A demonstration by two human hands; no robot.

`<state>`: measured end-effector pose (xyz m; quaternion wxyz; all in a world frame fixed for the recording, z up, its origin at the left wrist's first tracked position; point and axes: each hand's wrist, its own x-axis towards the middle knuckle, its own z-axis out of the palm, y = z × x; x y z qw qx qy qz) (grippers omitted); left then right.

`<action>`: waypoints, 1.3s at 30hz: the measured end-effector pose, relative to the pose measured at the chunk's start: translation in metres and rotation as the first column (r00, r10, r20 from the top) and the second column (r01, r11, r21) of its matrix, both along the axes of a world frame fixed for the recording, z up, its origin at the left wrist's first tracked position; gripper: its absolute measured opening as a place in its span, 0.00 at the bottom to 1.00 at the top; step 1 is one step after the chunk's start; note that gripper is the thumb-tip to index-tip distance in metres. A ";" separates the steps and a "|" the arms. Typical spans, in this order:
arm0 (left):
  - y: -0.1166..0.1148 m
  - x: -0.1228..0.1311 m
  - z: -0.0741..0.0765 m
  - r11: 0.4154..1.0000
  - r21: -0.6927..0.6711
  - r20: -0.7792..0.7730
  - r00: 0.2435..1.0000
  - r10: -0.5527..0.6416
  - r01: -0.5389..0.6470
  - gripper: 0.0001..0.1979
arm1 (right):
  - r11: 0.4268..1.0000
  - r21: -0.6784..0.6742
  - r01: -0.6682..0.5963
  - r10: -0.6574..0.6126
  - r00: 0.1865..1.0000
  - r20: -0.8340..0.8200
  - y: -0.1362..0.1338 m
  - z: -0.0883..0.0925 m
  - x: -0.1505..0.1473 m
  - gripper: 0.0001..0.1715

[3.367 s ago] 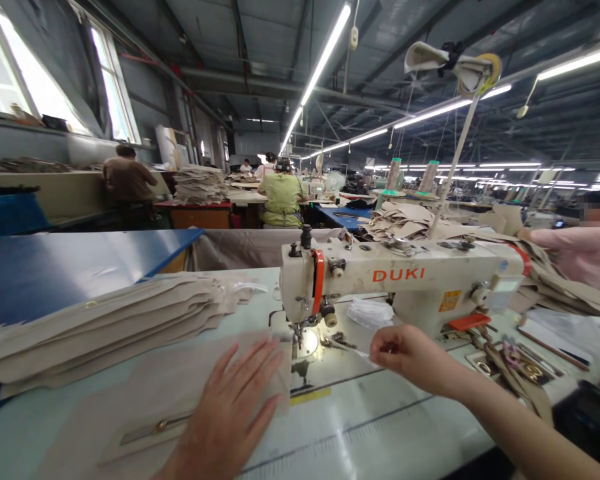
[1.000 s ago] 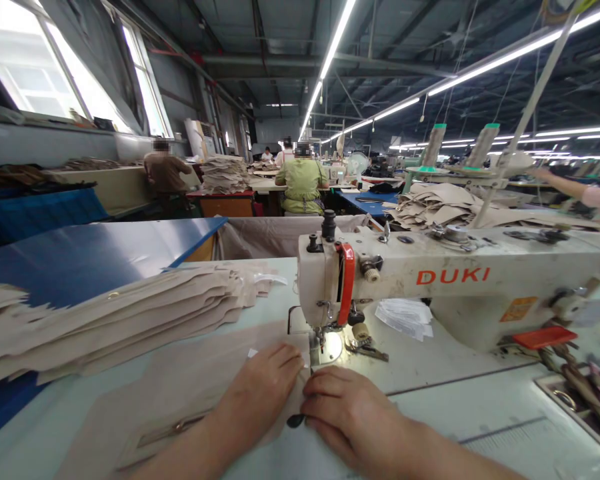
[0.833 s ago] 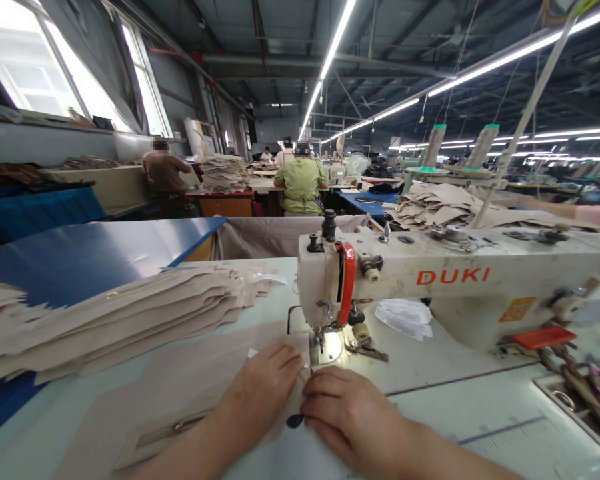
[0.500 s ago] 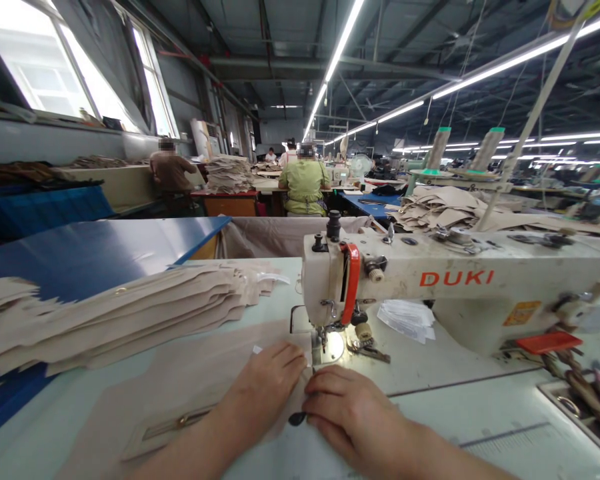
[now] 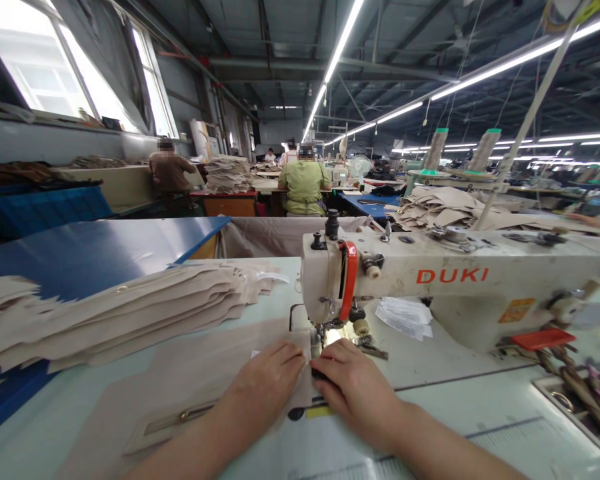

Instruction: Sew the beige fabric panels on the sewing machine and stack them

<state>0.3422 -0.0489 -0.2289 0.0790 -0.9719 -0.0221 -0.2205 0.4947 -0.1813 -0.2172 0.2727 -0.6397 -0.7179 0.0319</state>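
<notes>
In the lower middle of the frame, the left hand [image 5: 267, 381] lies flat on the beige cloth piece [image 5: 190, 380], fingers close together, pressing it onto the counter [image 5: 480, 407]. The right hand [image 5: 356, 390] is just beside it with bent fingers, tips down on the cloth edge (pinching or only pushing, I cannot tell). The cloth has a zipper [image 5: 180, 419]. The white sewing machine [image 5: 405, 270] says "DUKI" in red. Its orange sticker [image 5: 517, 310] is too blurry to read. A pile of beige pieces [image 5: 120, 313] sits at the left.
</notes>
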 end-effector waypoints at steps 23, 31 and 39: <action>-0.019 -0.019 -0.010 0.995 -0.055 0.019 0.996 0.083 -0.082 0.18 | 1.000 0.003 0.017 -0.017 0.956 0.293 -0.002 0.008 -0.002 0.08; -0.015 0.001 -0.008 0.999 -0.027 0.027 0.999 0.031 -0.030 0.18 | 0.995 0.040 0.089 -0.097 0.948 0.302 0.001 0.002 0.010 0.10; -0.008 0.013 -0.008 0.999 -0.048 0.044 0.999 0.022 -0.020 0.18 | 0.986 0.026 0.167 -0.168 0.957 0.238 0.001 0.001 0.013 0.11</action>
